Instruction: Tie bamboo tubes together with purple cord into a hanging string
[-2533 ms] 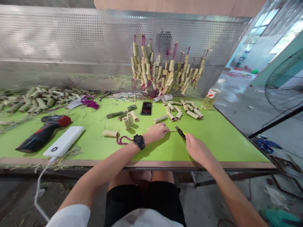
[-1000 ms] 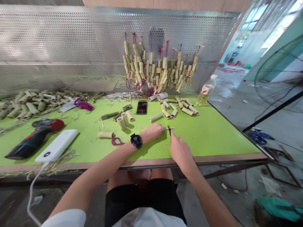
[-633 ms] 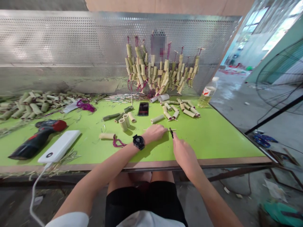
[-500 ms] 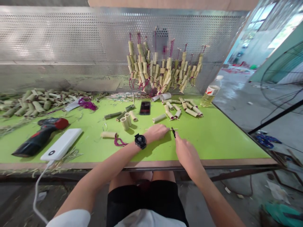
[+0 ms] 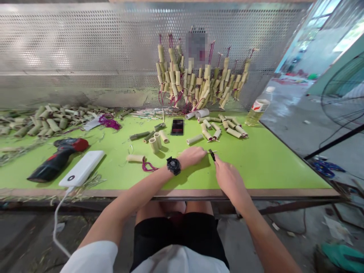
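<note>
- Centre: left hand (image 5: 193, 156) clamped on a thin stick (image 5: 215, 151); right hand (image 5: 229, 177) grips a knife (image 5: 212, 155) against it.
- The stick looks not yet cut through.
- Upper centre: strung bamboo tubes (image 5: 172, 77), seemingly finished.

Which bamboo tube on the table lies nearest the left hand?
The lone pale tube just beyond the left hand; the upright pair, corded tube and rear cluster are farther away.

The hands (image 5: 193, 157) (image 5: 231, 180) partly hide the stick (image 5: 215, 151) and knife (image 5: 212, 156); the fan (image 5: 344, 88) is cut off.
</note>
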Tool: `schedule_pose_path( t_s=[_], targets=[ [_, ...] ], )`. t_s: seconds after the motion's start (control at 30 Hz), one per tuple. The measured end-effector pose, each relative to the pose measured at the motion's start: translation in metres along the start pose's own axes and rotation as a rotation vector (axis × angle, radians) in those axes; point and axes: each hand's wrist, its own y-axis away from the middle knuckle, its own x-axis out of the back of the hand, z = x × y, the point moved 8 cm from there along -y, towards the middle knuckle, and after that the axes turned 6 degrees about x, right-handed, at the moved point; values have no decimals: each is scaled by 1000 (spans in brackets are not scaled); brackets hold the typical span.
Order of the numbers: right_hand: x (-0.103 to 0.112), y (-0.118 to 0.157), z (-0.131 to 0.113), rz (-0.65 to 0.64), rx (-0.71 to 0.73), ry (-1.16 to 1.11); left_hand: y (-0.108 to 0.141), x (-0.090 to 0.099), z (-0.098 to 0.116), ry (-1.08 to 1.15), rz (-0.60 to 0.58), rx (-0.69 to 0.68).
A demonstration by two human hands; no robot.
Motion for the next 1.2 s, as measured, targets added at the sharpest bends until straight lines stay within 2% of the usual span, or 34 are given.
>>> schedule_pose_path(
  t_s=[0.13,0.27,0.43,0.6,0.73,0.9,1.2],
  targets=[
    [-1,0,2,-23,7,-21,-2,-3,-3,-8,-17,27],
    [0,3,3,-5,-8,9,-4,-5,-4,15,-4,-4],
    [5,-4,1,-24,5,-66,-6,-3,-5,30,10,-13],
    [0,11,0,-23,-26,-35,-6,-3,-3,-7,-23,-22],
    [-8,18,1,-11,-22,-50,-6,-3,-4,-11,0,-35],
    [-9,12,7,58,-57,-57,-6,-5,-7,32,13,-36],
    [-6,9,8,47,-86,-81,-5,-5,-11,35,10,-33]
  ],
)
